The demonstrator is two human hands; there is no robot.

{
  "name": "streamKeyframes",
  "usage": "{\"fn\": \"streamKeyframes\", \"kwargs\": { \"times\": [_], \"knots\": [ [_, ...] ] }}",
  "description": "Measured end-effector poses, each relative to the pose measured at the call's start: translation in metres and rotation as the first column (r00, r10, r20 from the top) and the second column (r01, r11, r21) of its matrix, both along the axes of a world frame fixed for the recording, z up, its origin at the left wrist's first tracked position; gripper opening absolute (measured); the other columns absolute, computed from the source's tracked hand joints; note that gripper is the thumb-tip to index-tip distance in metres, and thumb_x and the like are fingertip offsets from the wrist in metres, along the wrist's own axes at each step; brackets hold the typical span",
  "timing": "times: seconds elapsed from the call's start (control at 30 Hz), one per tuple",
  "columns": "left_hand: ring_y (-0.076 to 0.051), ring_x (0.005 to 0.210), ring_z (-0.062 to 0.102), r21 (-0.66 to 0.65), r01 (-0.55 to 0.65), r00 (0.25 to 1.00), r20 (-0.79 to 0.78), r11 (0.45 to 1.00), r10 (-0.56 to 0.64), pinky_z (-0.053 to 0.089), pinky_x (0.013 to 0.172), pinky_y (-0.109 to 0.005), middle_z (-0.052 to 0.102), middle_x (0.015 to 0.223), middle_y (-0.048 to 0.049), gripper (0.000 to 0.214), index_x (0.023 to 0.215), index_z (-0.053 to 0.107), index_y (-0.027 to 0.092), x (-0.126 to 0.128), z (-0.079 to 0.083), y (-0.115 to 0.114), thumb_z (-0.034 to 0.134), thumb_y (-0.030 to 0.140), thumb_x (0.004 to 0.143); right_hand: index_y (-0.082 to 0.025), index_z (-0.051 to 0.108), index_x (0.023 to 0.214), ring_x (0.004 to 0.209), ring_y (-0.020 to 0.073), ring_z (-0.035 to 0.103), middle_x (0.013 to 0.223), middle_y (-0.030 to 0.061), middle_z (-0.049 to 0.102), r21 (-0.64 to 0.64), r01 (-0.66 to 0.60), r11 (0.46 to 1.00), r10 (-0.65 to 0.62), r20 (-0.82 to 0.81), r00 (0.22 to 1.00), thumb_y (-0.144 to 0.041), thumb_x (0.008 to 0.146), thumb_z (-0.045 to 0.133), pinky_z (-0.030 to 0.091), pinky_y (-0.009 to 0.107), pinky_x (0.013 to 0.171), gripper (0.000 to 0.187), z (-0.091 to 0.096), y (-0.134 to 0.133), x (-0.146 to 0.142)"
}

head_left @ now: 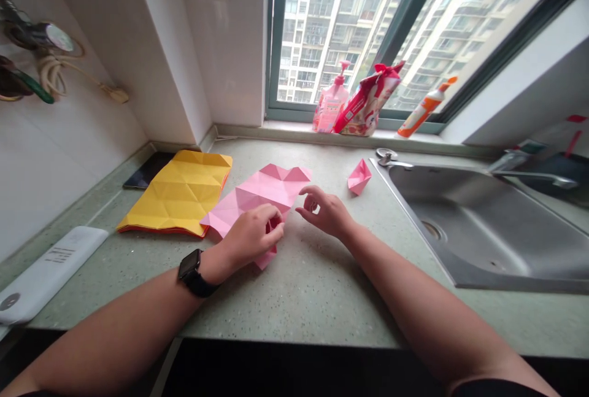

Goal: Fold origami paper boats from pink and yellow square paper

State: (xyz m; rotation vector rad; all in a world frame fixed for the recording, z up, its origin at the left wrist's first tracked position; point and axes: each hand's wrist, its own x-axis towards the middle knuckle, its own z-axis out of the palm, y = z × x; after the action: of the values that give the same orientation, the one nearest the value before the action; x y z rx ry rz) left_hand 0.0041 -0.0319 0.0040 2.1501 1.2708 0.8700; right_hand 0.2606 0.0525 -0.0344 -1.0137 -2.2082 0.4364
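Observation:
A sheet of pink paper (pixel 262 185) with a grid of fold creases lies on the counter in front of me, its far edge bent upward. My left hand (pixel 251 234), wearing a black watch (pixel 196 271), rests over the near part of the sheet. Its fingers are curled in around the paper's right edge, and the hand hides part of the sheet. Just off the sheet's right corner is my right hand (pixel 326 210), thumb and forefinger apart and nothing between them. Beyond it stands a small folded pink paper piece (pixel 359 177).
Creased yellow paper (pixel 181 191) is stacked over orange sheets at left, by a dark flat object (pixel 148 170). A white device (pixel 53 274) lies at the left edge. To the right is a steel sink (pixel 483 219). A pump bottle (pixel 330 105), red packet (pixel 368 102) and orange-white bottle (pixel 423 111) line the windowsill.

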Motion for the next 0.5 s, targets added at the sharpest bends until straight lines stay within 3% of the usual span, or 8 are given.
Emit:
{"fn": "streamKeyframes", "kwargs": {
  "times": [0.13, 0.33, 0.5],
  "knots": [
    [-0.019, 0.076, 0.062, -0.008, 0.014, 0.998, 0.064, 1.0, -0.013, 0.047, 0.072, -0.032, 0.07, 0.084, -0.0027, 0.013, 0.086, 0.064, 0.021, 0.001, 0.005, -0.003, 0.062, 0.026, 0.097, -0.031, 0.054, 0.134, 0.076, 0.0217, 0.076, 0.094, 0.0013, 0.081, -0.016, 0.043, 0.999, -0.045, -0.159, 0.986, -0.044, 0.098, 0.071, 0.064, 0.038, 0.076, 0.042, -0.002, -0.001, -0.002],
    [-0.017, 0.075, 0.061, -0.035, 0.049, 0.976, 0.215, 0.998, -0.04, 0.048, 0.072, -0.031, 0.069, 0.083, -0.0027, 0.017, 0.083, 0.065, 0.02, -0.005, 0.016, -0.005, 0.065, 0.032, 0.096, -0.03, 0.034, 0.168, 0.086, 0.0263, 0.076, 0.113, 0.0086, 0.077, 0.01, 0.142, 0.99, -0.133, -0.3, 0.945, -0.051, 0.099, 0.07, 0.068, 0.048, 0.085, 0.081, 0.003, -0.004, -0.003],
    [-0.016, 0.073, 0.058, -0.14, 0.072, 0.875, 0.484, 0.988, 0.004, 0.05, 0.069, -0.029, 0.065, 0.081, -0.002, 0.025, 0.082, 0.063, 0.021, -0.014, 0.031, -0.008, 0.073, 0.043, 0.091, -0.035, 0.026, 0.175, 0.102, 0.0301, 0.076, 0.133, 0.0136, 0.068, -0.059, 0.238, 0.969, -0.243, -0.363, 0.9, -0.058, 0.1, 0.067, 0.069, 0.05, 0.091, 0.089, 0.004, -0.001, 0.0]
  ]
}}
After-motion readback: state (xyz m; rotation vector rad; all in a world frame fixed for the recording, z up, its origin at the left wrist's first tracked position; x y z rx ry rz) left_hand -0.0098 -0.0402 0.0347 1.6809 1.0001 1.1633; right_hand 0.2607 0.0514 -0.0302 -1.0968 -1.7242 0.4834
